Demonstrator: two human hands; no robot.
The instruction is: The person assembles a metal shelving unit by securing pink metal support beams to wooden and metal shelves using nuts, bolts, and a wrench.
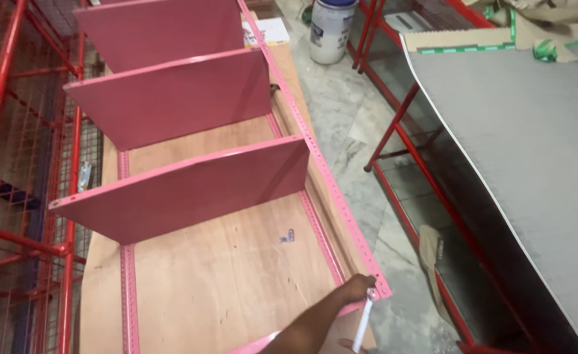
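The right hand (pixel 358 288) is curling its fingers out of sight around the pink upright's end. The bottom edge is cutting off its forearm, and the white rod (pixel 363 321) it grips.

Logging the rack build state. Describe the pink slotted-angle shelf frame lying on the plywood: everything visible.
The pink shelf frame lies on its side on a plywood sheet. It looks like painted metal: perforated slotted-angle uprights run lengthwise, and three flat shelf panels, the nearest at, stand on edge across them. A small bracket lies on the plywood between the uprights. One hand grips the near corner of the right upright; a slim white tool shows beside it. Which hand it is cannot be told.
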